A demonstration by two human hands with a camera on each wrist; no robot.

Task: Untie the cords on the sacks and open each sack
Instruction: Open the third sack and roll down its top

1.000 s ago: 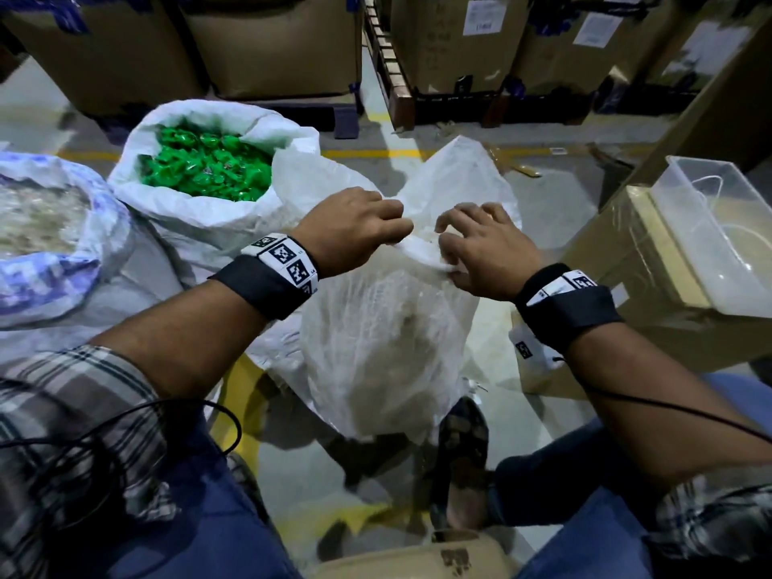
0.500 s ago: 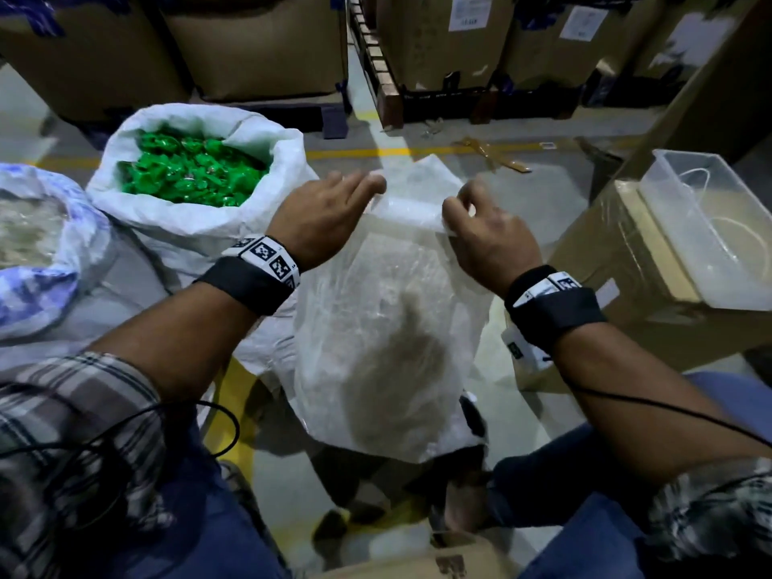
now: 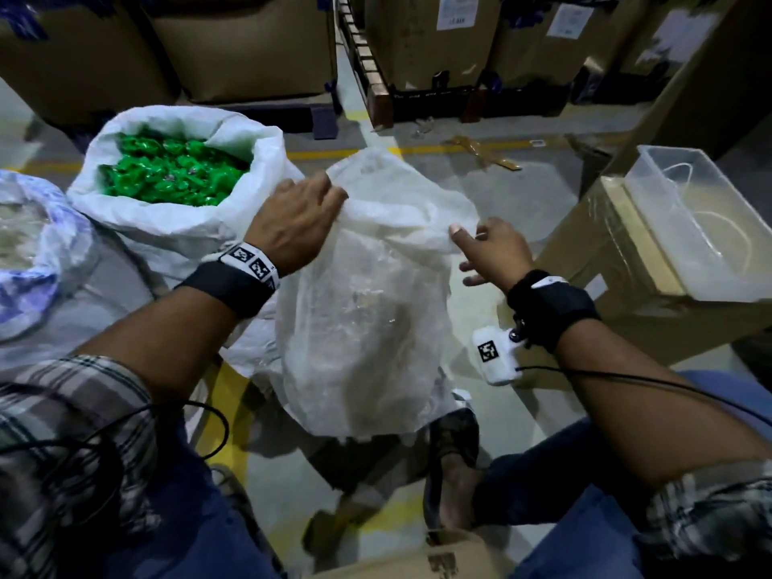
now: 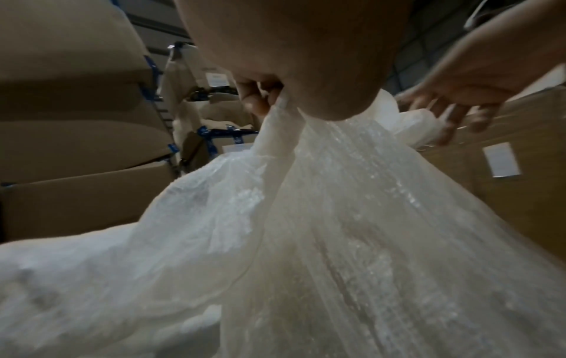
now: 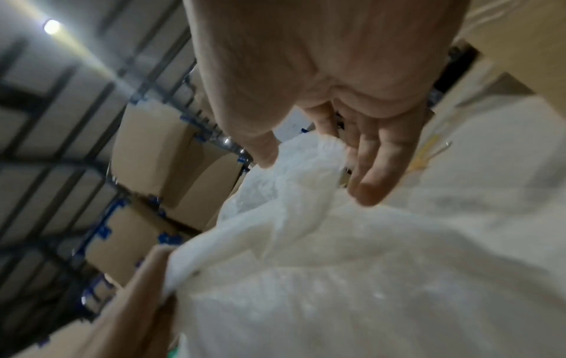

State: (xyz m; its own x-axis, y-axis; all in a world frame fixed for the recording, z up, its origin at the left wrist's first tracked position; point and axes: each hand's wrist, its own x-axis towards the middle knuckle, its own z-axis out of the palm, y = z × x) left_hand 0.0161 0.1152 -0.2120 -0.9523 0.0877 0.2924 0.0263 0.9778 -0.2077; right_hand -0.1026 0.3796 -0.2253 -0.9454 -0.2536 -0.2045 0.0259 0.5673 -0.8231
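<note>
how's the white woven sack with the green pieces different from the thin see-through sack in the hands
The white woven sack stands wide open with its rim rolled down, green pieces showing; the thin translucent sack has its mouth gathered, contents unclear. The woven sack stands untouched; the translucent sack is gripped by the left hand and pinched by the right hand. The woven sack is opaque, the translucent sack see-through. Both are whitish.

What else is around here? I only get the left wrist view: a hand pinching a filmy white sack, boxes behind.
Observer: Head view shows an open sack beside it, full of green pieces.
Operator: Is the other hand gripping?
Observer: Right wrist view: the right hand pinches the filmy sack rim with its thumb, other fingers straight.
Operator: Anything loose lying about?
Observer: What look like cords lie in a clear tub on the right.
</note>
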